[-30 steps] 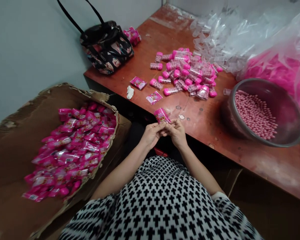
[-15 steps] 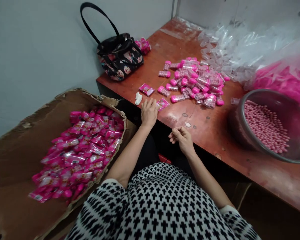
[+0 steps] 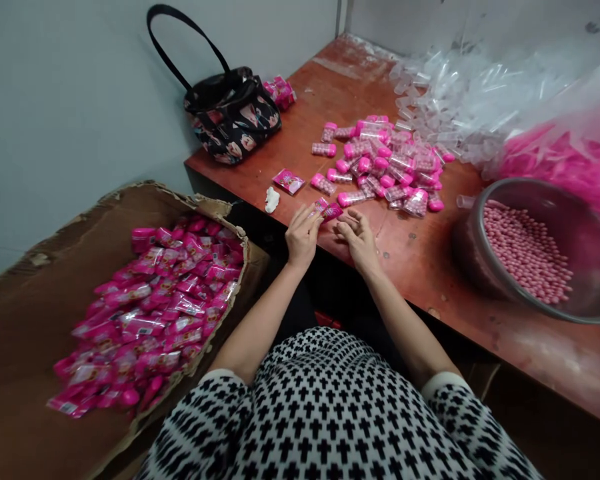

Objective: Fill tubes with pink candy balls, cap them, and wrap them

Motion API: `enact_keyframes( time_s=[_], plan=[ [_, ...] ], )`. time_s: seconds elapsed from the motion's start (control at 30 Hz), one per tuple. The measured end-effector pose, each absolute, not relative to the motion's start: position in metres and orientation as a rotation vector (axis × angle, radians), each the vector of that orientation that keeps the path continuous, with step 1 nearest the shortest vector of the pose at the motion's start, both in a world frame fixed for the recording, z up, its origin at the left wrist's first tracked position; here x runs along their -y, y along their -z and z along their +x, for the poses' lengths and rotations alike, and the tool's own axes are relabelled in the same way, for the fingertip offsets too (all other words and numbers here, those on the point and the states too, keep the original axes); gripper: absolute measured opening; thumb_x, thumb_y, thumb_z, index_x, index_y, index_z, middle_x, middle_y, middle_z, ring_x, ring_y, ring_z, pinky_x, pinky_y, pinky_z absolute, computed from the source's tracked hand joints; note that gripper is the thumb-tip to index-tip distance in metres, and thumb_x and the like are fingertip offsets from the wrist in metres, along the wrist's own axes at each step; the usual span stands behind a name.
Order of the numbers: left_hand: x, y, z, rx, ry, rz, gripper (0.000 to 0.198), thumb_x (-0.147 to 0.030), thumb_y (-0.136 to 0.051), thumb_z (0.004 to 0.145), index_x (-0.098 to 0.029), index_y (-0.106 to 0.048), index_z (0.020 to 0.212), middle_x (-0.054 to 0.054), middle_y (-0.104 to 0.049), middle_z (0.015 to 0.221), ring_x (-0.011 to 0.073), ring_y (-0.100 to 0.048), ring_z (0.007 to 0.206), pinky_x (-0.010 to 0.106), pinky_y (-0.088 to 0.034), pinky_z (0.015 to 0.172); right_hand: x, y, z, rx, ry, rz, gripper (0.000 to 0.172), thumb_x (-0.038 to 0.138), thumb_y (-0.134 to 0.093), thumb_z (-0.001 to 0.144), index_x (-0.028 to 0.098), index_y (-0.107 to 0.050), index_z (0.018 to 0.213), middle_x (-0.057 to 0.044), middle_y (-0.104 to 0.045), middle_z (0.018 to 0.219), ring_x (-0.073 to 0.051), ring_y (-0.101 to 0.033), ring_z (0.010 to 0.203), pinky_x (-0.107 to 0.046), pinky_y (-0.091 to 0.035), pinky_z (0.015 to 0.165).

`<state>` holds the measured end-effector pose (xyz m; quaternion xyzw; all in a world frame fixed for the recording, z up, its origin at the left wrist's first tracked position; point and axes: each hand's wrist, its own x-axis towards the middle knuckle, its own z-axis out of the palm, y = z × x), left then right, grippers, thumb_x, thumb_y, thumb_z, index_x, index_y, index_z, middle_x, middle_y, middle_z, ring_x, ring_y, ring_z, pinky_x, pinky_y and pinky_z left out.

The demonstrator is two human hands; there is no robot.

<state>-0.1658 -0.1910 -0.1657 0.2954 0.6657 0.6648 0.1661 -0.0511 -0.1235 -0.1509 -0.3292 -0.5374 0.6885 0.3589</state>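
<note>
My left hand (image 3: 303, 237) is at the table's near edge, its fingers closed on the left part of a small shiny pink packet (image 3: 333, 211). The packet looks bent, raised at its right end. My right hand (image 3: 359, 241) is close beside that end, thumb and fingers apart and partly curled, with nothing visible in them. Another flat pink packet (image 3: 289, 181) lies just beyond my left hand, near a small white lump (image 3: 272, 199). Past my hands is a heap of clear, pink-capped tubes (image 3: 380, 160) filled with pink beads.
To the left stands a torn-edged cardboard box (image 3: 35, 293) with many filled pink packets (image 3: 155, 313). A floral handbag (image 3: 233, 120) sits on the table's far left. At right are a grey bowl (image 3: 595, 293) of pink beads, clear empty tubes (image 3: 445, 100) and a bag of pink pieces (image 3: 560, 157).
My right hand has moved forward from the table's edge to beside the packet, its fingers spreading. The packet near my left hand, flat before, is now bent. The view has shifted slightly.
</note>
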Motion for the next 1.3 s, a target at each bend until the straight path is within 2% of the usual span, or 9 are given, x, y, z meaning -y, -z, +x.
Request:
enact_keyframes(
  time_s=[0.2,0.37,0.5,0.6,0.73,0.97,1.07,1.17,1.3],
  plan=[
    [0.223,0.150,-0.151,-1.500,-1.789,0.454,0.037,-0.036,-0.075,0.064,-0.019,-0.070,0.097,0.007,-0.071,0.091,0.0199,-0.067,0.084,0.032,-0.052,0.078,0.114,0.146,-0.052,1.588,-1.977,-0.722,0.045,0.032,-0.072,0.067,0.022,-0.049,0.105,0.010,-0.054,0.058,-0.006,-0.048,0.047,-0.018,-0.041,0.048],
    [0.235,0.152,-0.155,-1.271,-1.520,0.339,0.034,-0.038,-0.080,0.056,-0.009,-0.071,0.072,0.010,-0.069,0.070,0.0149,-0.064,0.062,0.027,-0.054,0.063,0.095,0.135,-0.042,2.128,-1.961,-0.566,0.040,0.032,-0.067,0.072,0.020,-0.053,0.108,0.006,-0.057,0.063,-0.010,-0.054,0.055,-0.023,-0.045,0.054],
    [0.232,0.155,-0.149,-1.298,-1.583,0.239,0.031,-0.034,-0.082,0.053,-0.009,-0.070,0.067,0.008,-0.068,0.064,0.0133,-0.062,0.057,0.026,-0.053,0.060,0.061,0.122,-0.054,2.600,-1.029,-0.709,0.023,0.028,-0.050,0.086,0.016,-0.061,0.103,-0.008,-0.066,0.095,-0.020,-0.058,0.086,-0.033,-0.046,0.076],
    [0.231,0.157,-0.146,-1.277,-1.656,0.118,0.029,-0.031,-0.083,0.052,-0.010,-0.068,0.066,0.007,-0.068,0.064,0.0129,-0.062,0.057,0.025,-0.053,0.058,0.036,0.118,-0.065,2.784,-0.267,-0.832,0.030,0.018,-0.037,0.090,0.013,-0.060,0.110,-0.016,-0.056,0.123,-0.029,-0.047,0.110,-0.043,-0.037,0.089],
    [0.232,0.158,-0.147,-1.138,-1.772,-0.091,0.025,-0.025,-0.081,0.056,-0.009,-0.065,0.066,0.005,-0.067,0.065,0.0108,-0.062,0.057,0.023,-0.052,0.058,0.021,0.121,-0.065,2.989,0.016,-0.832,0.027,0.024,-0.043,0.088,0.013,-0.061,0.104,-0.017,-0.061,0.111,-0.031,-0.046,0.109,-0.043,-0.036,0.086],
    [0.221,0.147,-0.142,-0.896,-1.961,-0.483,0.012,-0.017,-0.073,0.070,-0.014,-0.062,0.073,0.000,-0.065,0.069,0.0098,-0.064,0.064,0.026,-0.055,0.070,0.044,0.126,-0.027,2.856,-0.593,-1.048,0.040,0.045,-0.070,0.066,0.017,-0.059,0.091,-0.006,-0.063,0.080,-0.020,-0.057,0.072,-0.029,-0.040,0.061],
    [0.217,0.145,-0.139,-0.839,-1.991,-0.577,0.008,-0.017,-0.069,0.075,-0.015,-0.062,0.077,0.001,-0.066,0.070,0.0115,-0.065,0.067,0.030,-0.055,0.075,0.084,0.130,-0.009,2.467,-1.151,-1.043,0.031,0.048,-0.061,0.075,0.017,-0.056,0.077,0.001,-0.056,0.061,-0.014,-0.052,0.054,-0.024,-0.038,0.050],
    [0.215,0.143,-0.135,-0.820,-1.992,-0.570,0.009,-0.019,-0.069,0.075,-0.015,-0.062,0.079,0.001,-0.067,0.072,0.0131,-0.066,0.069,0.030,-0.055,0.076,0.135,0.137,0.001,2.093,-1.736,-0.914,0.034,0.053,-0.054,0.079,0.020,-0.050,0.086,0.004,-0.057,0.061,-0.009,-0.049,0.044,-0.020,-0.037,0.039],
    [0.212,0.142,-0.123,-0.801,-1.987,-0.497,0.019,-0.023,-0.075,0.069,-0.015,-0.060,0.076,0.001,-0.066,0.072,0.0129,-0.066,0.068,0.025,-0.053,0.071,0.180,0.147,0.002,1.888,-1.839,-0.933,0.034,0.055,-0.046,0.084,0.022,-0.045,0.091,0.005,-0.058,0.066,-0.007,-0.051,0.043,-0.017,-0.038,0.036]
  ],
)
